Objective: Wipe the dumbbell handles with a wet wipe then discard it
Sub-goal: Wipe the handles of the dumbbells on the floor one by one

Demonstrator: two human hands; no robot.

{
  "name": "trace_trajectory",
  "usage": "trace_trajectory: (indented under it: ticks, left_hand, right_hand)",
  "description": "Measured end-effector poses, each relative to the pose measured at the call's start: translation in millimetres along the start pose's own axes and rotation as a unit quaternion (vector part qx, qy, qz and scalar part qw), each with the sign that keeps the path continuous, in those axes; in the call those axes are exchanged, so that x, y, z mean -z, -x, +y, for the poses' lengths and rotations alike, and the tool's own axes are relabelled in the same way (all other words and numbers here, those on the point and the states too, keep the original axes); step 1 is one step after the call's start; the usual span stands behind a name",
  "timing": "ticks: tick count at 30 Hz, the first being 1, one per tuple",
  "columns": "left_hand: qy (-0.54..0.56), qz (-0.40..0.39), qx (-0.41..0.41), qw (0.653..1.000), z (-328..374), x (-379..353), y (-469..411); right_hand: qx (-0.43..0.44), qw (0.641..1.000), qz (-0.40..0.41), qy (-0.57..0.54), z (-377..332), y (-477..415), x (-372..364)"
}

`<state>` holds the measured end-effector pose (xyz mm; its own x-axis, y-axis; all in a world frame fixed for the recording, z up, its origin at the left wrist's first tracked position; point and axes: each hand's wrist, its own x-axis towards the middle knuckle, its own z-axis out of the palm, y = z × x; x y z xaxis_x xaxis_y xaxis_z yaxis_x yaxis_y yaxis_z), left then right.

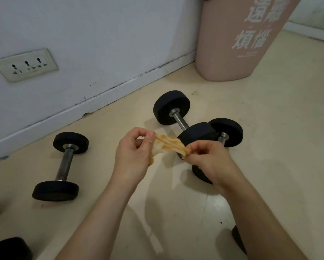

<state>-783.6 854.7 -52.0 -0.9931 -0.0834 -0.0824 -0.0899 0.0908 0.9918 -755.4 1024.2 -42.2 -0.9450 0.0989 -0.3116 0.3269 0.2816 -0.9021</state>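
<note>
Wipe stretched sideways, between left hand, right hand

My thin, damp, rust-stained white cloth wipe; matt black rubbery dumbbell with dull steel handle; glossy cream floor.

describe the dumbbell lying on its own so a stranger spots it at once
Start at the white three-outlet wall socket. On the cream floor below it lies a black-ended dumbbell with a steel handle. Unlike the two dumbbells bunched near the pink plastic bin, it lies alone.
</note>
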Motion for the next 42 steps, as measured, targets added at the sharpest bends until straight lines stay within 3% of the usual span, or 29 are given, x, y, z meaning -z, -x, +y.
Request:
trace_trajectory:
  ticks: [1, 3, 5, 7, 9, 10, 12, 14, 17, 20, 21, 22, 24, 26, 28, 31, 33, 35, 37, 39, 42]
  left_hand:
    - [-0.026, -0.019, 0.004, 0.999, -1, -4, -2]
    - [-0.079, -0.056, 0.013, 0.995, -4, -14, -3]
    - [-0.097, -0.074, 0.031, 0.992, -7, -26, -3]
    - [-0.072, -0.085, 0.060, 0.992, -9, -38, -2]
    - [-0.019, -0.096, 0.100, 0.990, -8, -48, -3]
    - [0.005, -0.106, 0.117, 0.987, -7, -52, -3]
    - [0.023, -0.136, 0.137, 0.981, -7, -61, -6]
    - [-0.002, -0.163, 0.140, 0.977, -8, -67, -10]
    - [-0.066, -0.218, 0.145, 0.963, -10, -74, -15]
    - [-0.108, -0.226, 0.133, 0.959, -17, -85, -16]
    - [-0.106, -0.225, 0.129, 0.960, -19, -88, -15]
    - [-0.092, -0.232, 0.132, 0.959, -21, -91, -14]
    - [-0.060, -0.270, 0.138, 0.951, -25, -96, -10]
    - [-0.050, -0.295, 0.122, 0.946, -31, -100, -7]
    - [-0.066, -0.293, 0.101, 0.948, -40, -103, -6]
    - [-0.096, -0.268, 0.088, 0.955, -52, -104, -8]
    - [-0.201, -0.236, 0.009, 0.951, -61, -105, -14]
    - [-0.375, -0.209, -0.148, 0.891, -70, -112, -26]
    - [-0.508, -0.222, -0.246, 0.795, -82, -126, -44]
    - [-0.594, -0.239, -0.258, 0.724, -91, -137, -63]
    - [-0.638, -0.234, -0.271, 0.681, -103, -134, -72]
  right_hand:
    - [-0.031, 0.987, -0.042, -0.150, 6, 2, 3]
    - [-0.060, 0.924, -0.092, -0.366, 16, 8, 8]
    - [-0.052, 0.898, -0.078, -0.431, 23, 12, 8]
    - [-0.016, 0.935, 0.015, -0.355, 29, 12, 2]
    - [0.080, 0.974, 0.132, -0.167, 36, 10, -3]
    - [0.156, 0.972, 0.171, -0.052, 42, 8, -5]
    - [0.313, 0.914, 0.195, 0.169, 53, 3, -6]
    - [0.369, 0.870, 0.190, 0.265, 64, -1, -1]
    - [0.311, 0.915, 0.152, 0.206, 73, -2, 12]
    - [0.122, 0.985, 0.105, -0.064, 77, 0, 24]
    - [0.043, 0.973, 0.089, -0.208, 80, -1, 30]
    - [-0.037, 0.939, 0.067, -0.334, 84, -4, 37]
    - [-0.141, 0.890, 0.002, -0.434, 89, -7, 51]
    - [-0.179, 0.893, -0.077, -0.406, 92, -9, 56]
    - [-0.173, 0.910, -0.091, -0.365, 97, -13, 55]
    - [-0.127, 0.959, -0.007, -0.252, 99, -20, 57]
    - [-0.079, 0.990, 0.108, -0.055, 105, -26, 68]
    - [-0.054, 0.980, 0.143, 0.126, 115, -35, 79]
    - [-0.063, 0.967, 0.095, 0.227, 125, -42, 85]
    - [-0.057, 0.958, 0.074, 0.270, 134, -47, 87]
    - [-0.025, 0.957, 0.092, 0.274, 136, -51, 86]
